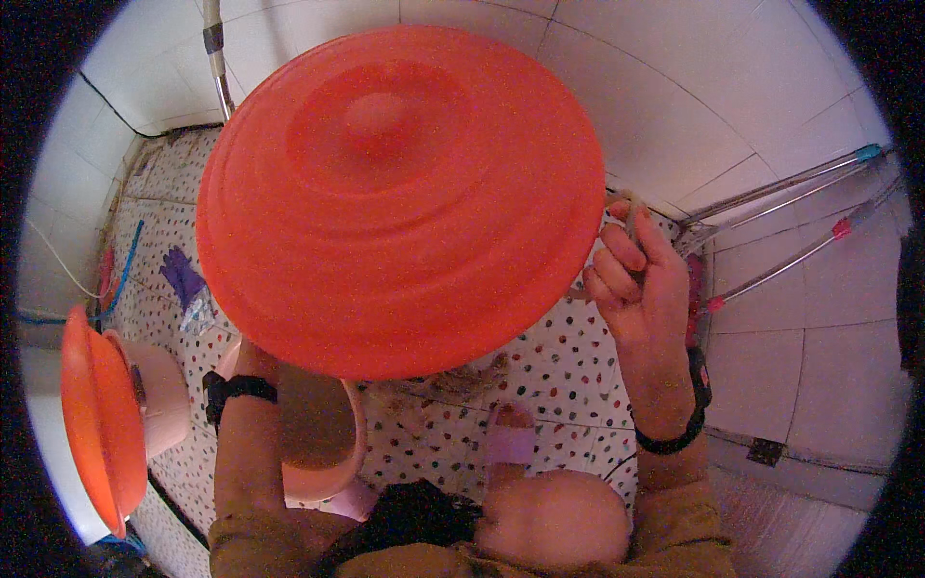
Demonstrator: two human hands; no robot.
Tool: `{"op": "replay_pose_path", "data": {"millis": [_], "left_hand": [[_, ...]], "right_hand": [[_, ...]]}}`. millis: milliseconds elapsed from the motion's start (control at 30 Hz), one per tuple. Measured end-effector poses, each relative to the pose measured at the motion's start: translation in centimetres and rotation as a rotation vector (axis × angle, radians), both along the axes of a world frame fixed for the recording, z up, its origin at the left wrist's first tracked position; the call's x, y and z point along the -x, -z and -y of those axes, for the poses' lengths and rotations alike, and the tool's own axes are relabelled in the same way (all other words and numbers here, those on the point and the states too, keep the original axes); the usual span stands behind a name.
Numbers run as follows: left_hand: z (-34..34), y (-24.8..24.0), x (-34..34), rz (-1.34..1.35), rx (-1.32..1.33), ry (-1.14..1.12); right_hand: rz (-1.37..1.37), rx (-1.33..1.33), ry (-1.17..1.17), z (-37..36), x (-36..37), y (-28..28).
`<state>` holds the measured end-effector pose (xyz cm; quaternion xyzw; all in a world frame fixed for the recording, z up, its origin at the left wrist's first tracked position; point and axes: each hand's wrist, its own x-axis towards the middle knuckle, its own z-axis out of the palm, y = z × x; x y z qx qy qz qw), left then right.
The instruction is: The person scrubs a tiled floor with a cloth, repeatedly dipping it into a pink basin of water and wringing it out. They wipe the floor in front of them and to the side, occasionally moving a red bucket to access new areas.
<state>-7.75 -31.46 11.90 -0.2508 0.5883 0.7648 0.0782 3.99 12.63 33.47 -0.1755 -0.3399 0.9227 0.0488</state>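
A large round orange-red plastic piece [434, 279], with ring-shaped ridges and a raised knob in its middle, fills the centre of the head view. Whether it is a lid or an upturned basin I cannot tell. My right hand [641, 279] is at its right edge, fingers curled round a thin beige strip [621, 199] there. From the lower left my left arm reaches up, and my left hand [256, 360] disappears under the rim, its fingers hidden. Beneath the red piece stands a pink bucket [355, 448], partly covered, its inside dark and brownish.
An orange basin [96, 424] leans at the left against a pale pink bucket [166, 395]. A purple glove [180, 276], clear plastic [198, 315] and a blue hose [125, 279] lie on the speckled floor. Metal poles [780, 193] lean at the right wall. A pink slipper [511, 443] is below.
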Motion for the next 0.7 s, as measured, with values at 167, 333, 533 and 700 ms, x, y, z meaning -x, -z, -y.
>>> {"op": "replay_pose_path", "data": {"millis": [167,333,533,700], "left_hand": [[0.0,0.0,0.2,0.001,-0.004,0.011],[-0.5,0.3,0.2,0.007,-0.003,0.02],[-2.2,0.9,0.2,0.025,-0.005,0.039],[-4.1,2.1,-0.8,0.05,0.003,0.059]], "right_hand": [[0.029,-0.034,-0.006,-1.2,1.6,-0.2],[0.012,0.023,-0.087,-5.3,4.6,-0.2],[0.053,-0.104,-0.138,-10.7,9.1,0.3],[0.129,-0.23,-0.12,-13.8,11.5,0.8]]}}
